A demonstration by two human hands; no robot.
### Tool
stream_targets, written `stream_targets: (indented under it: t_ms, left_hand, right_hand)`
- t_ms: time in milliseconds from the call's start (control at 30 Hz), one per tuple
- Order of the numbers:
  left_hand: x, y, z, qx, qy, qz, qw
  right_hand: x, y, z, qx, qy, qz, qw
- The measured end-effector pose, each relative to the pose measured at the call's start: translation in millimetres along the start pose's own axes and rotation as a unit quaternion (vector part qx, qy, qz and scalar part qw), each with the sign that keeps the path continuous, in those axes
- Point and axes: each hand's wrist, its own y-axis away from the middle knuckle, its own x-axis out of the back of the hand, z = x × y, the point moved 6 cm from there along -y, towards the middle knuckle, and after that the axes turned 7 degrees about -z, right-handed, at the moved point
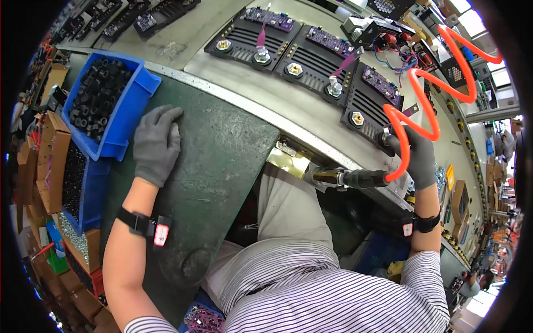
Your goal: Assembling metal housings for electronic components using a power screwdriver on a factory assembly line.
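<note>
My left hand, in a grey glove, lies on the green mat beside a blue bin, its fingers loosely bent and thumb apart, holding nothing. My right hand, also gloved, is at the near edge of the rightmost black panel. Its fingers close about a silver bolt; the coiled orange-red hose crosses in front and partly hides them. Two more black panels, the left one and the middle one, carry purple circuit boards, brass-coloured nuts and silver bolts with purple strips.
An air tool on the hose lies at the bench's front edge, over my lap. The blue bin holds black fittings; another blue bin and cardboard boxes stand left. A box with red and blue wires stands behind the panels.
</note>
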Motion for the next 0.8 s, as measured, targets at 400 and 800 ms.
stream_targets:
  t_ms: [400,800]
  left_hand:
    - [-12.3,5.2,-24.5,0.028,0.119,-0.025,0.992]
    - [-11.8,4.4,-19.5,0.019,0.026,-0.005,0.999]
  right_hand:
    - [-17.6,0.0,8.5,-0.065,-0.095,0.014,0.993]
    - [-18.0,1.4,16.4,-0.151,-0.036,0.079,0.985]
